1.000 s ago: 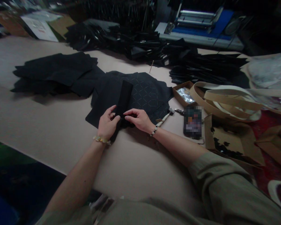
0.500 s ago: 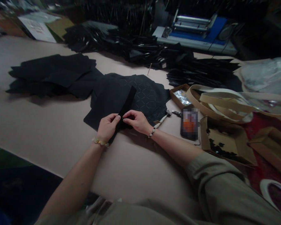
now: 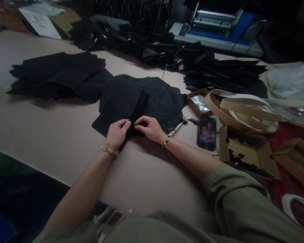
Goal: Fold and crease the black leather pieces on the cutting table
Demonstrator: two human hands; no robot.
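Note:
A black fabric panel (image 3: 119,104) with a folded-over strip along its right side lies before me, its near edge raised. My left hand (image 3: 118,133) pinches that edge between thumb and fingers. Close on the right, my right hand (image 3: 149,128) has thumb and forefinger pinched at the strip; whatever sits between the fingertips is too small to make out. Beneath and behind the panel lies a pile of black pieces marked with a light geometric line pattern (image 3: 159,96). A hammer (image 3: 178,126) with a pale wrapped handle rests just beyond my right wrist.
Farther left is a heap of black pieces (image 3: 58,74); more stacks (image 3: 225,74) line the back. At right are a phone (image 3: 207,133), a cardboard tray with small black parts (image 3: 253,152), a small box of shiny pieces (image 3: 199,101), beige straps (image 3: 245,108) and a tape roll (image 3: 297,212).
The camera view has shifted slightly, so most things sit a little higher and farther right. Both hands keep their pinched positions at the black panel.

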